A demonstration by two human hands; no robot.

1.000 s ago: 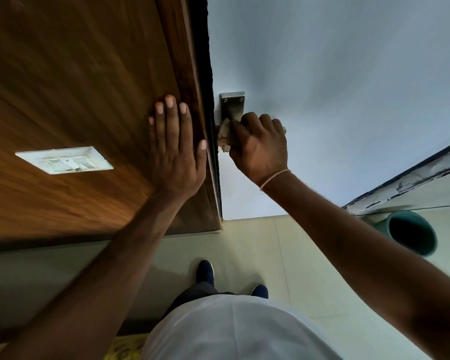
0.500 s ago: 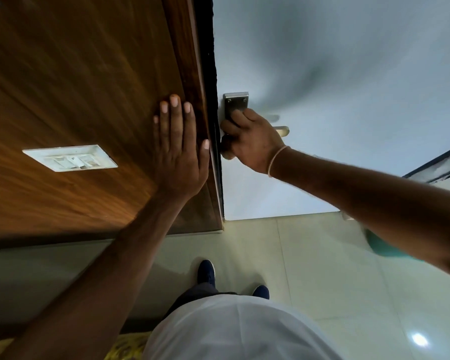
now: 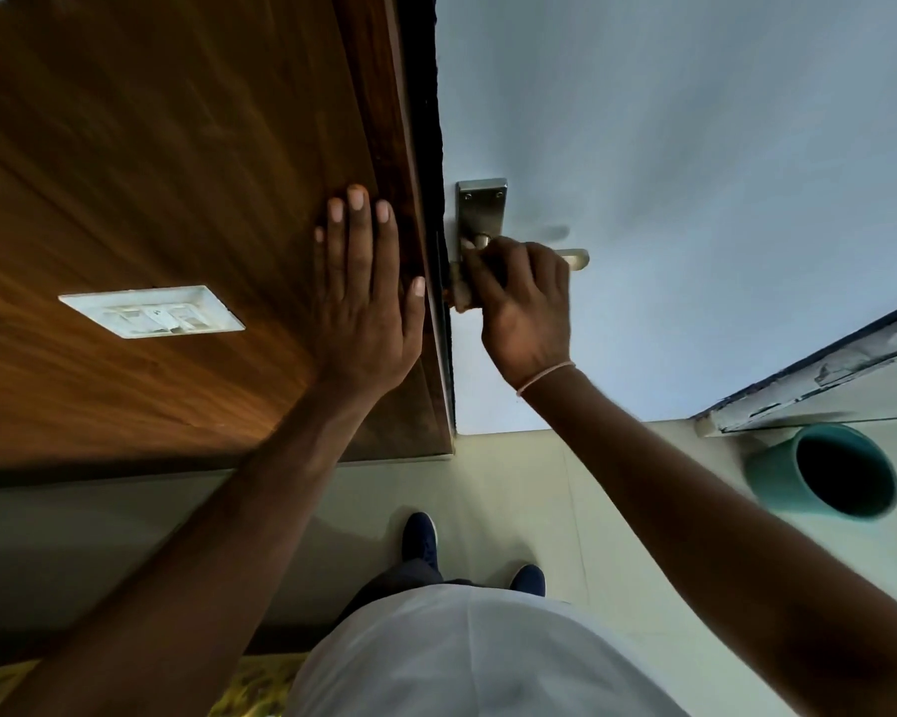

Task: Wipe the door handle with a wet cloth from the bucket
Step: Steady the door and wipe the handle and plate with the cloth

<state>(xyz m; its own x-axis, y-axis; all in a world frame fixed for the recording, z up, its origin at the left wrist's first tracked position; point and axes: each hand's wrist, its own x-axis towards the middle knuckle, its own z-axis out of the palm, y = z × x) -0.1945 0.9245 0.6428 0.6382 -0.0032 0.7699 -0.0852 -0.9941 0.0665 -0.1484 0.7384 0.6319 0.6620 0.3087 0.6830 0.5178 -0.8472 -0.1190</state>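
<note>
At the centre of the frame the right hand (image 3: 526,307) has its fingers (image 3: 493,261) curled around a cloth (image 3: 461,292) bunched against the door handle (image 3: 575,258), just below the steel backplate (image 3: 480,209). The left hand (image 3: 366,307) lies flat, fingers spread, on the wooden panel (image 3: 151,173) left of centre. The teal bucket (image 3: 824,470) stands on the floor (image 3: 513,483) at lower right.

Brushed metal door handle (image 3: 574,258); glossy wood-grain panel (image 3: 177,173); matt pale door (image 3: 694,173).

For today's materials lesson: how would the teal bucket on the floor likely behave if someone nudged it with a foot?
The bucket looks like thin plastic, so probably light and apt to slide on the glossy tiled floor. Its interior is dark; I cannot tell whether water adds weight.
</note>
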